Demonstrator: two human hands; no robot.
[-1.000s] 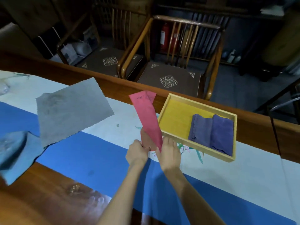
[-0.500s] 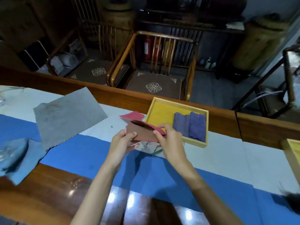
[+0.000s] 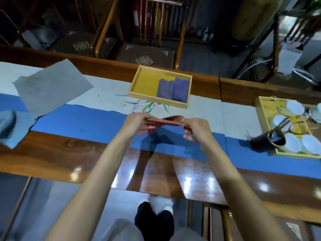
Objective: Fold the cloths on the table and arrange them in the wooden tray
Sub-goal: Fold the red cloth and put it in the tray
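A folded pink cloth [image 3: 167, 121] is stretched flat between my two hands above the blue table runner. My left hand [image 3: 137, 121] pinches its left end and my right hand [image 3: 195, 127] pinches its right end. Beyond them, the wooden tray [image 3: 144, 80] with a yellow floor sits near the table's far edge. A folded purple cloth [image 3: 173, 90] lies in the tray's right half. A grey cloth [image 3: 50, 87] lies spread out at the far left. A light blue cloth [image 3: 10, 126] is heaped at the left edge.
A second wooden tray [image 3: 260, 108] with white cups stands at the right, a dark cylindrical holder [image 3: 267, 142] at its front corner. Wooden chairs [image 3: 144, 32] stand beyond the table. The table's glossy near edge [image 3: 156, 180] is below my arms.
The pink cloth went from hanging upright to folded over and held flat and horizontal between both hands. The camera view tilted down and shifted right, bringing the cup tray into sight.
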